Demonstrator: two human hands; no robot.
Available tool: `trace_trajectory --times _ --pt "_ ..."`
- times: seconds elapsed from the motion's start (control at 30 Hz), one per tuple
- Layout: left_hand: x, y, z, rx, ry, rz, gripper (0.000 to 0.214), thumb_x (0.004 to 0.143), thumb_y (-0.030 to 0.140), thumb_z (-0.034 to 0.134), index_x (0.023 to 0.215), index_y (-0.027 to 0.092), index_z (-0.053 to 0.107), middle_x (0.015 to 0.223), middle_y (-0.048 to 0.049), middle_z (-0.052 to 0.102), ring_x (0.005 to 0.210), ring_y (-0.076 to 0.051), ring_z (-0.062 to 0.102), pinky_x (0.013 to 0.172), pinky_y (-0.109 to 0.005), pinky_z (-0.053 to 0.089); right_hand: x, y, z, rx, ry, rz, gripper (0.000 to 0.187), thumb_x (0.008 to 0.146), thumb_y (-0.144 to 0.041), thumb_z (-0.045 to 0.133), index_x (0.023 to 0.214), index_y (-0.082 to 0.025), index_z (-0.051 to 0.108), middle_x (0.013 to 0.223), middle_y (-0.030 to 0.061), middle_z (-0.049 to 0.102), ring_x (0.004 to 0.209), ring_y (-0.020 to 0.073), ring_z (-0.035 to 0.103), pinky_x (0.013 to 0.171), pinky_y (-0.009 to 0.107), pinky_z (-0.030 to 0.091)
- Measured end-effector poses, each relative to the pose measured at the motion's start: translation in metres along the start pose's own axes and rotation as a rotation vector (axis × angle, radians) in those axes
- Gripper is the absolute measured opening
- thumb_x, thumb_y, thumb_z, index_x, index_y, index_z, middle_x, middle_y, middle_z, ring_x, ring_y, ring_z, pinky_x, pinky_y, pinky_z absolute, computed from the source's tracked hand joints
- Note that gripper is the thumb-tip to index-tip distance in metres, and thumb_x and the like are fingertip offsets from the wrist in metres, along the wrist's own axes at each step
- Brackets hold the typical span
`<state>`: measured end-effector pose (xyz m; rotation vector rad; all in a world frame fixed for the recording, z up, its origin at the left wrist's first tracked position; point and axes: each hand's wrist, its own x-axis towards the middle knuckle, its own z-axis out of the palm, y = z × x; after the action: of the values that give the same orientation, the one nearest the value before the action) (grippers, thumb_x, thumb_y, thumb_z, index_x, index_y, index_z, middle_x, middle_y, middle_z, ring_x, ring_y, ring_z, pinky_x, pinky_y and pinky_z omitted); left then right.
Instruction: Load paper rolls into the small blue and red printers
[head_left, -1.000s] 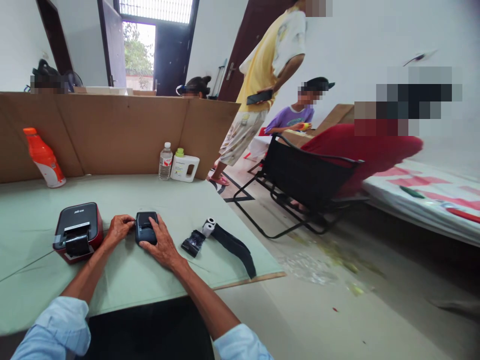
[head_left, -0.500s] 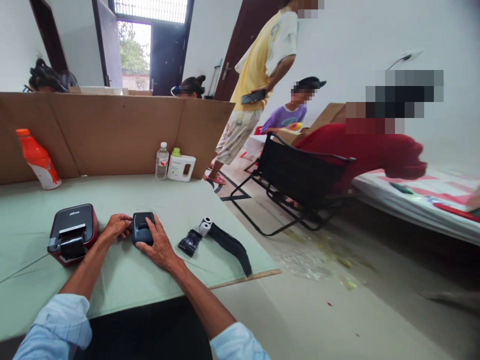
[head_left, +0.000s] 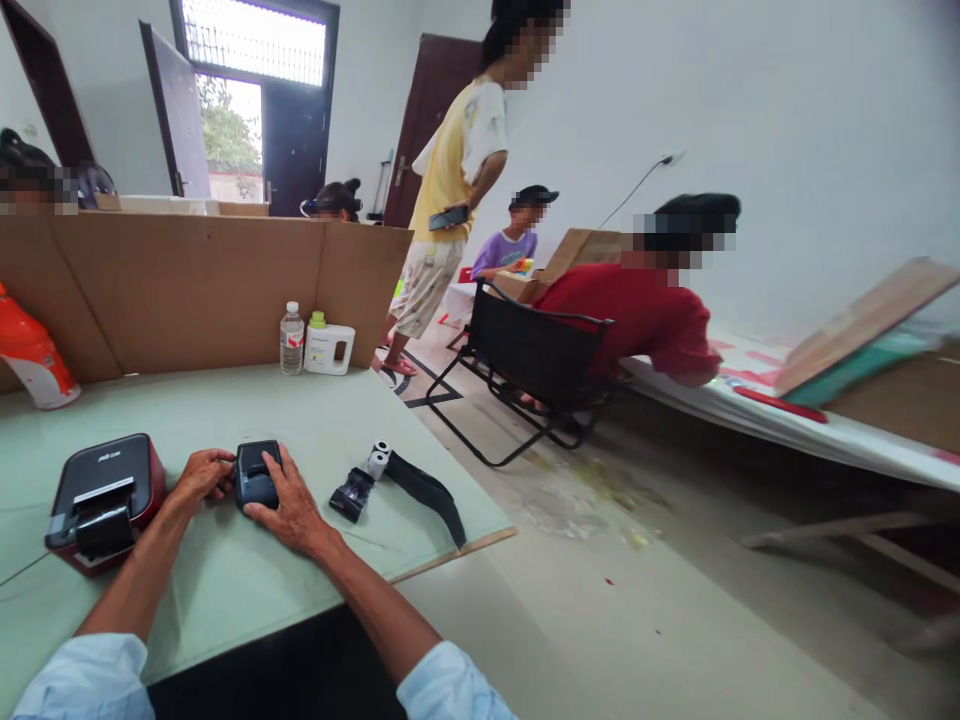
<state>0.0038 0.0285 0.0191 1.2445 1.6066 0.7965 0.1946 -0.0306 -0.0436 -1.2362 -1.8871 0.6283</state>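
A small dark blue device (head_left: 253, 471) lies on the pale green table (head_left: 225, 580). My left hand (head_left: 199, 477) grips its left side with curled fingers. My right hand (head_left: 289, 503) rests over its right side, fingers bent on top. To the left stands a red and black box-shaped machine (head_left: 101, 498). To the right lie a small white paper roll (head_left: 379, 461) and a black strap (head_left: 424, 490) with a dark wrapper.
A cardboard screen (head_left: 187, 290) backs the table, with a water bottle (head_left: 292, 340), a white jug (head_left: 329, 346) and an orange bottle (head_left: 30, 355). A black folding chair (head_left: 536, 365), several other people and a low bed (head_left: 787, 420) are at the right.
The view has swung to the right and up, so the table things sit further left in the picture. Both hands stay on the dark blue device.
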Motion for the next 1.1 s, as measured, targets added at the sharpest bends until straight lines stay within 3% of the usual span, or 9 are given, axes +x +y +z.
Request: trace_trajectory --times 0.47,0.97,1.1 --pt "0.0 0.004 0.002 0.014 0.043 -0.071 0.031 0.072 0.013 0.066 0.103 0.013 0.067 0.059 0.0011 0.068 0.045 -0.012 0.061 0.041 -0.018 0.046 -0.002 -0.002 -0.004 0.017 -0.011 0.007 0.097 0.083 -0.045 0.08 0.163 -0.025 0.03 0.174 0.0148 0.012 0.158 0.0353 0.022 0.126 0.053 0.03" --pt "0.001 0.001 0.005 0.089 0.049 -0.073 0.037 0.073 0.028 0.08 0.106 0.014 0.072 0.063 -0.002 0.072 0.049 -0.013 0.065 0.045 -0.019 0.05 -0.004 -0.007 -0.009 0.038 -0.052 0.042 0.096 0.084 -0.042 0.079 0.163 -0.021 0.029 0.174 0.0165 0.009 0.159 0.0354 0.019 0.128 0.052 0.025" --pt "-0.002 0.001 0.003 0.086 0.037 -0.062 0.038 0.072 0.031 0.081 0.104 0.014 0.072 0.065 -0.0025 0.072 0.05 -0.013 0.065 0.045 -0.018 0.049 -0.004 -0.008 -0.011 0.055 -0.05 0.033 0.095 0.084 -0.042 0.079 0.163 -0.024 0.029 0.174 0.0141 0.009 0.159 0.0349 0.019 0.128 0.053 0.025"
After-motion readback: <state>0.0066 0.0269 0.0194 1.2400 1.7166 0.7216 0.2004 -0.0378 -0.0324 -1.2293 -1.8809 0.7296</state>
